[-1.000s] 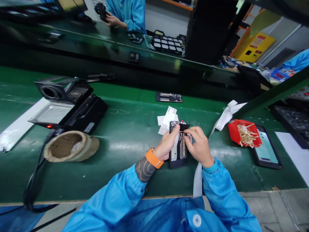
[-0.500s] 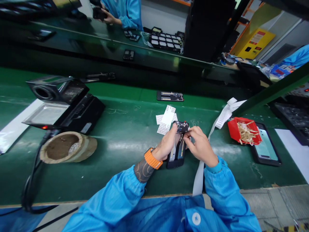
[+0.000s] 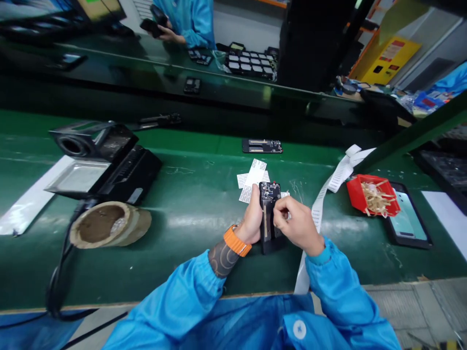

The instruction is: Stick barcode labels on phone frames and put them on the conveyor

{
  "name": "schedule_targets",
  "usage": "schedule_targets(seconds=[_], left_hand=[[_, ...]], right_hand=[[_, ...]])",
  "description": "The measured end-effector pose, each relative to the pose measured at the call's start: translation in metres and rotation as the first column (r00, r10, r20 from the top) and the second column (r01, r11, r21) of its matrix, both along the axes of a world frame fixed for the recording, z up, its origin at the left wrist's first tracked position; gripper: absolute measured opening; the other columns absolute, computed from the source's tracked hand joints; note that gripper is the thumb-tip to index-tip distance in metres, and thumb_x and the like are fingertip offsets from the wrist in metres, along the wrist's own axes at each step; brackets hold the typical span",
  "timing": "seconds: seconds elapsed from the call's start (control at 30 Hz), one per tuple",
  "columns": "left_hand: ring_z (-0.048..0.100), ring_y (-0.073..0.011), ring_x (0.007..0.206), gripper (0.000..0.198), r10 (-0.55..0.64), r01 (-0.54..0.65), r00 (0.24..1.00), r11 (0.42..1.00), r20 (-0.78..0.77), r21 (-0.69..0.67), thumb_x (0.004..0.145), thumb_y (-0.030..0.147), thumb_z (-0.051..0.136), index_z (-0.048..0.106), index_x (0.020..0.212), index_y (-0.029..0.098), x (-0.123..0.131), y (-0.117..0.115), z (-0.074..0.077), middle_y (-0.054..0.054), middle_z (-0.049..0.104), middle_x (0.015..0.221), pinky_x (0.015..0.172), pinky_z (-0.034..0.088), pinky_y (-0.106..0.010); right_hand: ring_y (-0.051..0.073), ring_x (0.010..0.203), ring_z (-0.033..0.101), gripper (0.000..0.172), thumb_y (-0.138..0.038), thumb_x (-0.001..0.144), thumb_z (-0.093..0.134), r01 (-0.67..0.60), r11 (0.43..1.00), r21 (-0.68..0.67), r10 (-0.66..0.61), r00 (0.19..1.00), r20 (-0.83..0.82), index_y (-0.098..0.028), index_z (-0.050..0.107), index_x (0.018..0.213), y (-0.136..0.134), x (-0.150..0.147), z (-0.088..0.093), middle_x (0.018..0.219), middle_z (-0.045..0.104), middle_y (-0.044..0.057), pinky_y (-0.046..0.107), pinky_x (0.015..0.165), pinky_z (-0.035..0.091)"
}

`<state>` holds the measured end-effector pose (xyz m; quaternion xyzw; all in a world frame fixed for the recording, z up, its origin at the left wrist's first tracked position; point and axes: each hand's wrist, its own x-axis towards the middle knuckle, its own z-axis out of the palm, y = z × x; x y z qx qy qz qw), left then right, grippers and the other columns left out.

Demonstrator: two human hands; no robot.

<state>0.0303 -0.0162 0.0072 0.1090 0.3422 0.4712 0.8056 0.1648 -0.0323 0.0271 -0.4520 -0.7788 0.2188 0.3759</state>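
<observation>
An opened black phone body (image 3: 268, 218) with a bare circuit board at its top end is held upright in my left hand (image 3: 251, 218), which grips its left edge, thumb alongside the board. My right hand (image 3: 297, 223) is closed at the phone's right side, fingertips pinched over its middle; anything between them is hidden. Just beyond the phone, white printed label sheets (image 3: 254, 175) lie crossed on the green bench. Farther back lies a second opened phone body (image 3: 262, 146).
To the left are a black device (image 3: 127, 170) with a metal plate and a cardboard roll (image 3: 109, 226). On the right: a label strip (image 3: 339, 176), a red bin (image 3: 357, 197) and a phone (image 3: 410, 218). A person in blue handles dark objects across the bench.
My left thumb has shifted from over the board to the phone's left edge. My right hand has closed more tightly and turned over the phone. The view has shifted slightly.
</observation>
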Motion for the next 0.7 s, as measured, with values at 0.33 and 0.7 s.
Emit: schedule_targets(seconds=[0.33, 0.7], left_hand=[[0.07, -0.0214, 0.096, 0.062, 0.022, -0.023, 0.997, 1.0, -0.076, -0.02, 0.1, 0.057, 0.031, 0.073, 0.11, 0.012, 0.003, -0.004, 0.008, -0.011, 0.074, 0.099, 0.086, 0.055, -0.03], [0.072, -0.0213, 0.095, 0.05, -0.002, -0.021, 0.964, 0.996, -0.266, -0.082, 0.1, 0.051, 0.036, 0.069, 0.113, 0.016, 0.002, -0.004, 0.013, -0.009, 0.075, 0.096, 0.088, 0.056, -0.032]], right_hand=[[0.019, 0.085, 0.065, 0.013, -0.019, 0.094, 0.053, -0.071, 0.996, 0.047, 0.07, 0.997, 0.033, -0.022, 0.066, 0.094, 0.001, -0.008, -0.008, 0.091, 0.068, 0.006, 0.031, 0.077, 0.052], [0.02, 0.079, 0.061, 0.007, -0.02, 0.09, 0.054, -0.094, 0.993, 0.069, 0.061, 0.921, 0.385, -0.022, 0.054, 0.083, -0.003, -0.016, 0.007, 0.084, 0.063, 0.002, 0.03, 0.07, 0.051]])
